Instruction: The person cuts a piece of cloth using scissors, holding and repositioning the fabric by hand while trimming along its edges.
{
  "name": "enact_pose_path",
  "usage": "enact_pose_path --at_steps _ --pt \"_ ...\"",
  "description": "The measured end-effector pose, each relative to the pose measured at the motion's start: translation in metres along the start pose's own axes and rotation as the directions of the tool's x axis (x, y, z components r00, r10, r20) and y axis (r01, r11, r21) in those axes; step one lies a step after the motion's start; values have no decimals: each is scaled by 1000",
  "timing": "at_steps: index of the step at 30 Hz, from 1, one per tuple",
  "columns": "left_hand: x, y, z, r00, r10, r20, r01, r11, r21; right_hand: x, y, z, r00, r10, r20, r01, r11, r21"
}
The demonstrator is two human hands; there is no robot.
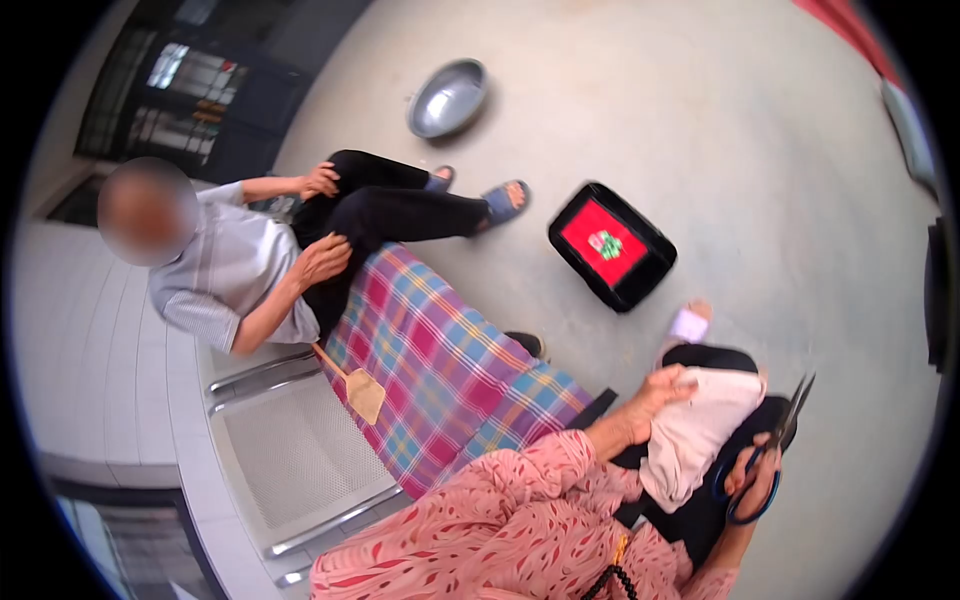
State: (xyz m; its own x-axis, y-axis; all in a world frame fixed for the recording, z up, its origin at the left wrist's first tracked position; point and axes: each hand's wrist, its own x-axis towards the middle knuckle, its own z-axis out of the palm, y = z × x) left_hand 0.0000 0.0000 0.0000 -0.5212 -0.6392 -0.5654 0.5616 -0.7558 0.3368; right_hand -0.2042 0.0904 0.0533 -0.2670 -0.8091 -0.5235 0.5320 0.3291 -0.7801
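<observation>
My left hand (655, 396) is closed on the upper edge of a pale pink cloth (702, 425), which hangs over my dark-trousered lap. In my right hand (752, 476) is a pair of scissors (796, 408) with dark blades and dark blue handle loops. Their blades point up and away from me, just right of the cloth and apart from it. The fingers of this hand are around the handles.
Another person (240, 260) sits at left on a metal bench (300, 455) partly covered by a plaid cloth (440, 350). A fly swatter (364, 396) lies there. On the floor are a black tray-like container (652, 275) with a red inside and a metal basin (448, 98).
</observation>
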Motion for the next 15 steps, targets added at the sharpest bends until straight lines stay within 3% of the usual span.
enact_pose_path --at_steps 7,13,15 --pt "-6 27 30 998 58 -10 -55 982 181 21 6 -7 986 -134 99 136 990 -20" --pt "-20 19 30 996 87 -37 -72 952 296 8 5 -16 992 -106 63 106 994 -1" --pt "-23 16 28 996 88 -15 -82 966 247 5 7 -16 992 -110 58 108 994 27"
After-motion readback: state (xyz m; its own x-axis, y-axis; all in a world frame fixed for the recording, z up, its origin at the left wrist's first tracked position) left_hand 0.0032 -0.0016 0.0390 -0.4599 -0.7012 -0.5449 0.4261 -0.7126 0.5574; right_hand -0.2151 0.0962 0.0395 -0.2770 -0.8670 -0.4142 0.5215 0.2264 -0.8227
